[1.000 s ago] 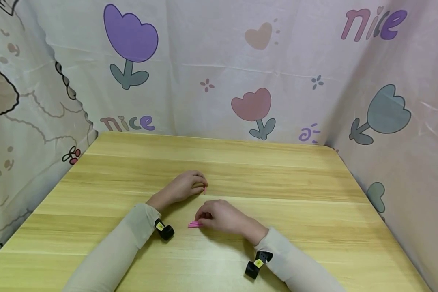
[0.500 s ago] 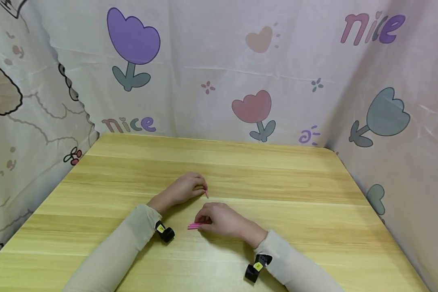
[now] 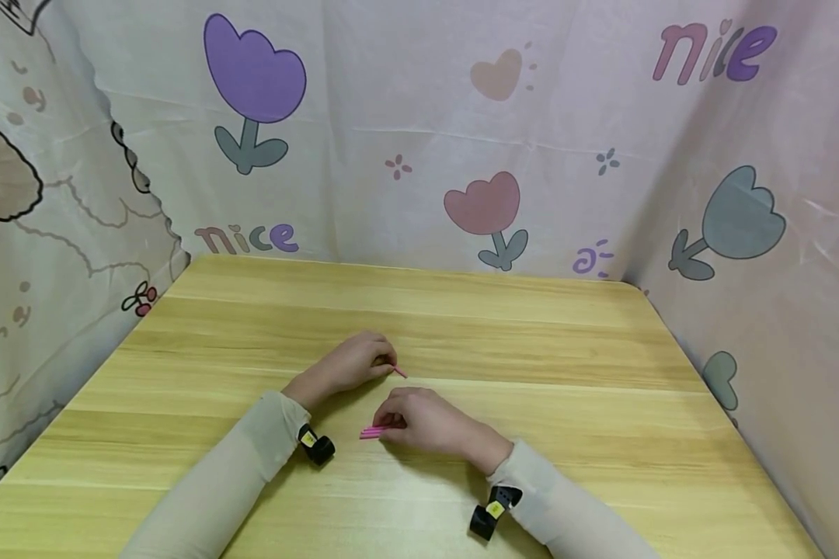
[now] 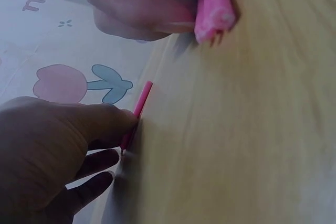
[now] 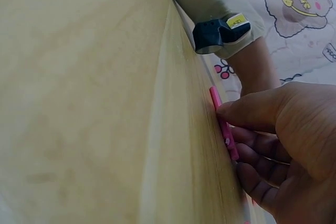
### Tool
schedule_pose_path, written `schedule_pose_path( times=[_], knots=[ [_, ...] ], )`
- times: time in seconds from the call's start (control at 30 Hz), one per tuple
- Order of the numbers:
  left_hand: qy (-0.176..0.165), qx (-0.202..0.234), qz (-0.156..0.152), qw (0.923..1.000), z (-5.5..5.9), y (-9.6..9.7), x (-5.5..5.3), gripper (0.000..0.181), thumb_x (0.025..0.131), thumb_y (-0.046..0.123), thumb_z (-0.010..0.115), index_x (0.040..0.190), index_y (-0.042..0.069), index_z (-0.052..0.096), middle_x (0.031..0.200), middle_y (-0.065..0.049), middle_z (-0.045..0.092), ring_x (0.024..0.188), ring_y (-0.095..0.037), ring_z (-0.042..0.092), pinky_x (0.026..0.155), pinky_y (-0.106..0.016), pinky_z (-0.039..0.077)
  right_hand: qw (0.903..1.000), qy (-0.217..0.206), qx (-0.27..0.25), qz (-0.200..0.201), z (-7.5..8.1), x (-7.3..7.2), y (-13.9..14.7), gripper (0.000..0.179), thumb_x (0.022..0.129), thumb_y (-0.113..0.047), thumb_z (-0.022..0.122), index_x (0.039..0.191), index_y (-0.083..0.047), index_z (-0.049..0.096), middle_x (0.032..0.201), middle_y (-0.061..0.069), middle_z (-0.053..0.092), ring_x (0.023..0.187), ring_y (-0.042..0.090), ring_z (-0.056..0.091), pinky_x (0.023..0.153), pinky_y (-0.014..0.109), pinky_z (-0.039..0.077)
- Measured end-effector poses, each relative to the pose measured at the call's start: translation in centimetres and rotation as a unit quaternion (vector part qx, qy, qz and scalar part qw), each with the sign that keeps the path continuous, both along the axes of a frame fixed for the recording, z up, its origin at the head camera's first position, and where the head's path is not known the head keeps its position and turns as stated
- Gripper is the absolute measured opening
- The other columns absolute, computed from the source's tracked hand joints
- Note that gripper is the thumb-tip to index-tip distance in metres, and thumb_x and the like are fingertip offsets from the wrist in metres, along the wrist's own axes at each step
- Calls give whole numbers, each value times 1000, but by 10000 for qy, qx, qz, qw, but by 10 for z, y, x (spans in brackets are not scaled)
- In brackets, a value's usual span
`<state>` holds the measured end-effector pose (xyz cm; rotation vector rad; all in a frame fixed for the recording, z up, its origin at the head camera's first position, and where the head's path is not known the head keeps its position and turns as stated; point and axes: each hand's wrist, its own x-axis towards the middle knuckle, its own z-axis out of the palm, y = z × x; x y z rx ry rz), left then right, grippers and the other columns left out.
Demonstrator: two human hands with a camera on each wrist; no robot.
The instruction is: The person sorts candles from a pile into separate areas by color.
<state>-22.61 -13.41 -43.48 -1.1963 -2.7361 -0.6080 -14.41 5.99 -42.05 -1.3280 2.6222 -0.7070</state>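
Note:
My left hand [image 3: 353, 362] pinches one thin pink stick [image 3: 401, 373] between thumb and fingers, low over the wooden tabletop [image 3: 531, 341]. In the left wrist view the stick [image 4: 144, 97] pokes out past the thumb. Nearer to me and slightly right, my right hand [image 3: 426, 421] grips a small bundle of pink sticks [image 3: 370, 433], whose ends point left. Their round ends show close up on the bundle [image 4: 216, 11] in the left wrist view. From the right wrist, the bundle [image 5: 213, 96] lies along the thumb tip, with its far side hidden by fingers.
Black wrist cameras [image 3: 318, 446] sit on both sleeves. Printed cloth [image 3: 391, 93] with flowers hangs behind the table and along both sides.
The stick in my left hand has swung from pointing toward me to slanting rightward, and more of it shows. My right hand with the bundle stays nearly in place.

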Motion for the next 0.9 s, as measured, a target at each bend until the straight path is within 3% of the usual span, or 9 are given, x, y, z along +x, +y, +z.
schedule_pose_path(
  times=[0.5,0.9],
  knots=[
    [-503,-339,13,9982,12,4,6,6,88,9,67,87,14,64,81,7,56,73,-10,50,70,-29,45,10000,63,-17,-10,0,1,0,10,90,-22,73,99,-17,74,90,-12,61,78,-5,54,71,10,42],
    [-583,-611,216,9962,18,7,10,15,83,0,67,95,9,70,87,3,60,78,-12,53,74,-31,47,9999,-122,-26,-72,0,0,2,12,90,-22,73,101,-17,73,93,-13,62,80,-6,55,73,10,44]
  ],
)
